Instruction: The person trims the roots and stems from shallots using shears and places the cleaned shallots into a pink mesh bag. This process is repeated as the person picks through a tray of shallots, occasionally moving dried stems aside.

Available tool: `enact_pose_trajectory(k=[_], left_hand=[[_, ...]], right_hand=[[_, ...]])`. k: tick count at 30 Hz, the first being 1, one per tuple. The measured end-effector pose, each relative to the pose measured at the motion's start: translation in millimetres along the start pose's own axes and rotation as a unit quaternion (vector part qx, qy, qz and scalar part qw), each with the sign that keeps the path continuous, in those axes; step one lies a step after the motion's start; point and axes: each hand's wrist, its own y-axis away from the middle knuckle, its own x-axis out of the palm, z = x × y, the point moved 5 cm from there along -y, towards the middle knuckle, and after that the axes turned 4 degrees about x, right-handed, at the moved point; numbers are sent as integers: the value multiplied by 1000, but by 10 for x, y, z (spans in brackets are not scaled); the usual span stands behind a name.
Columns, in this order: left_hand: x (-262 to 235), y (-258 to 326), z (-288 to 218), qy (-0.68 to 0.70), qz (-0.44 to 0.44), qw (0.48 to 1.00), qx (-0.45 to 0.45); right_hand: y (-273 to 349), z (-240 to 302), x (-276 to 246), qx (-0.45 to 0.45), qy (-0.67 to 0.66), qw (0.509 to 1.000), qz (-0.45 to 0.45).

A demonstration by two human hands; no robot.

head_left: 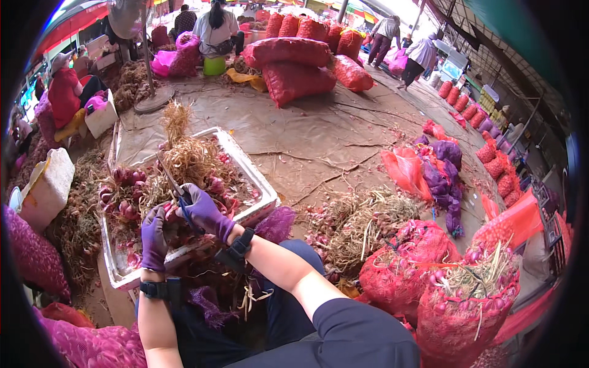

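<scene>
Both my hands wear purple gloves. My right hand (205,211) grips scissors (175,184), whose blades point up and left over a white foam tray (261,187). Just left of it, my left hand (153,238) is closed around a bunch of red shallots (173,219) at the tray's near edge. The tray holds more red shallots (123,187) on its left and a heap of dry straw-coloured stalks (190,156) in its middle. The shallots in my left hand are mostly hidden by the glove.
Open red mesh sacks of shallots (466,294) stand at my right, past a pile of dry stalks (362,221). Filled red sacks (294,61) lie stacked farther off. A white foam box (49,184) sits at left. Several people sit or walk at the back.
</scene>
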Motion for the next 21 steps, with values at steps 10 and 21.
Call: enact_pose_trajectory(k=[10,21], left_hand=[[78,78,-150,-160,-39,985,61],[-33,186,-397,-358,-83,921,130]], right_hand=[[13,-89,-79,28,-95,995,-18],[81,238,72,-44,118,988,-84]])
